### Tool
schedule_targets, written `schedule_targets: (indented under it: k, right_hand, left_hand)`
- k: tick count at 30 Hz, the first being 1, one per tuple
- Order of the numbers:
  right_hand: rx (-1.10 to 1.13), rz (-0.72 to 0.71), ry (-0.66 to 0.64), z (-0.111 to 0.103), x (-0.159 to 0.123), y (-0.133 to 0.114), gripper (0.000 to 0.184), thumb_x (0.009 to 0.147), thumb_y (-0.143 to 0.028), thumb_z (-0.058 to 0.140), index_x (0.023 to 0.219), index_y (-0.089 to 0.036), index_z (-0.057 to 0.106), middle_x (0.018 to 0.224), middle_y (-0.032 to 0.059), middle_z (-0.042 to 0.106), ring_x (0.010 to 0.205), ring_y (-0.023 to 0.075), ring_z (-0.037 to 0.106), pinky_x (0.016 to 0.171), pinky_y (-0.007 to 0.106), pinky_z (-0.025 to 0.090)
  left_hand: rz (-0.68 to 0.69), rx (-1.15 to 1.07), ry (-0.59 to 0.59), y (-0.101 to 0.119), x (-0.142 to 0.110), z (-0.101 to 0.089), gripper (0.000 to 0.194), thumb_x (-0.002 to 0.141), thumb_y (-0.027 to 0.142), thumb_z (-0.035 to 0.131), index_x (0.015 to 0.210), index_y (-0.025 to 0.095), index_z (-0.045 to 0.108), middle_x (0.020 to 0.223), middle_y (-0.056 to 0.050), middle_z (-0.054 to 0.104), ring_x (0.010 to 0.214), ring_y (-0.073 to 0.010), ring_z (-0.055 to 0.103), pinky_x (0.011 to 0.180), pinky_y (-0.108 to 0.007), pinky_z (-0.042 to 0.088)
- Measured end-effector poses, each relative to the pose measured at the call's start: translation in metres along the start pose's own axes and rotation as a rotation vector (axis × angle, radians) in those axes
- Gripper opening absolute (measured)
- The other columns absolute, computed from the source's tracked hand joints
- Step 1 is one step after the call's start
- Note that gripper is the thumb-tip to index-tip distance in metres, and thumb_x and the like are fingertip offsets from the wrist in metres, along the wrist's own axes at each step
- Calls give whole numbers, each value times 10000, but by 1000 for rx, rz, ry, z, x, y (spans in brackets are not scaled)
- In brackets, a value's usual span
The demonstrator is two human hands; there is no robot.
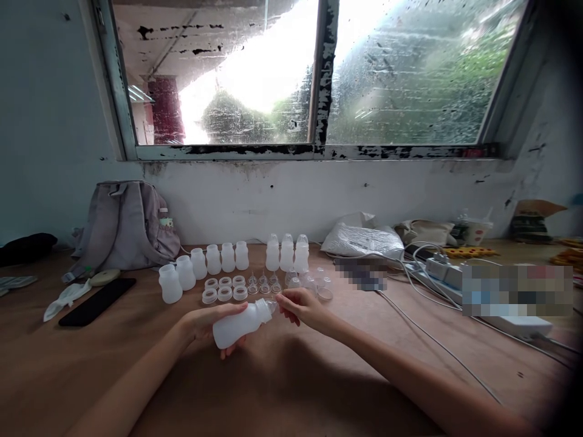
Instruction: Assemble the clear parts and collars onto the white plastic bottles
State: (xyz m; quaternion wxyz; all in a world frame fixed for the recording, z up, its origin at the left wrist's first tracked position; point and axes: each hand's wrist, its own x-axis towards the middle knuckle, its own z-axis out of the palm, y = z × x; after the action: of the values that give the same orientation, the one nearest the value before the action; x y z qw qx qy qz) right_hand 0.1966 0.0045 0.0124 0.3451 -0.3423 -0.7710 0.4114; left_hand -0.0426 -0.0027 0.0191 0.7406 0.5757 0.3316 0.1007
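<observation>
A frosted white baby bottle (235, 328) lies tilted in my left hand (204, 321), its neck pointing up to the right. My fingers wrap under it, with the thumb along the top. On its neck sits a collar ring (263, 310) with a clear nipple (271, 305) sticking out. My right hand (304, 308) pinches the nipple's tip between thumb and fingers. Just behind are several white collar rings (225, 294), clear nipples (263, 285) and clear domed caps (308, 281). A curved row of open bottles (198, 264) stands behind left. Three capped bottles (286, 254) stand at the back.
To the left lie a black phone (98, 301), a crumpled white wrapper (68, 298) and a grey backpack (125, 224). On the right are a silver bag (363, 238), a power strip (510, 320) and loose white cables (432, 335). A wall with a window rises behind the table.
</observation>
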Motion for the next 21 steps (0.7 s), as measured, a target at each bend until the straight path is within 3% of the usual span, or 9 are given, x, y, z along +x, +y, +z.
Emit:
schedule_targets:
  k: [11, 18, 21]
  right_hand:
    - [-10, -88, 9, 1, -5, -3, 316, 808, -435, 433, 655, -160, 469, 544, -23, 460, 466, 77, 446, 404, 187, 366]
    - [-136, -172, 65, 2, -9, -12, 258, 824, -375, 432, 678, -167, 477, 584, -19, 458, 506, 79, 448, 454, 194, 361]
    - [-107, -149, 32, -2, -9, -13, 290, 798, -413, 466, 670, -155, 497, 582, -20, 451, 479, 68, 433, 419, 182, 338]
  left_hand:
    - [-16, -83, 30, -4, 7, 4, 551, 796, 552, 342, 1096, 112, 487, 608, -45, 595, 450, -157, 558, 387, -238, 408]
    - [-3, -77, -71, -11, 6, 0, 710, 780, 631, 180, 998, 60, 542, 560, -75, 614, 382, -146, 531, 399, -233, 367]
    - [12, -74, -43, -13, 7, 0, 684, 785, 617, 207, 1020, 64, 534, 565, -66, 614, 379, -142, 525, 400, -235, 363]
